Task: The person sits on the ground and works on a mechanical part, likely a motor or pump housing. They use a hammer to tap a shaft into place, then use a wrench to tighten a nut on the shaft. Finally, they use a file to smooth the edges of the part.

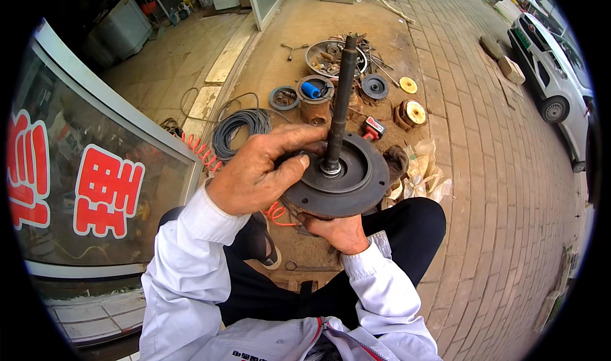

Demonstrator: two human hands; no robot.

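Note:
A dark round metal flange [370, 175] with bolt holes near its rim is held above my lap. A long dark steel shaft [342, 94] with a threaded top stands up through its centre, inside a shiny collar at the base. My left hand [264, 167] is closed at the left of the flange, thumb over its upper face and fingers reaching to the shaft. From below, my right hand [337, 232] grips the underside near the front edge; most of its fingers are hidden under the metal.
Beyond my hands lie a basin of tools [312, 57], a rusty housing [314, 114] holding a blue cylinder, a dark pulley-like disc [375, 86], and a yellow disc [408, 85]. Coiled grey hose [232, 135] lies left, beside a glass door [95, 164]. Plastic bags [423, 173] lie right.

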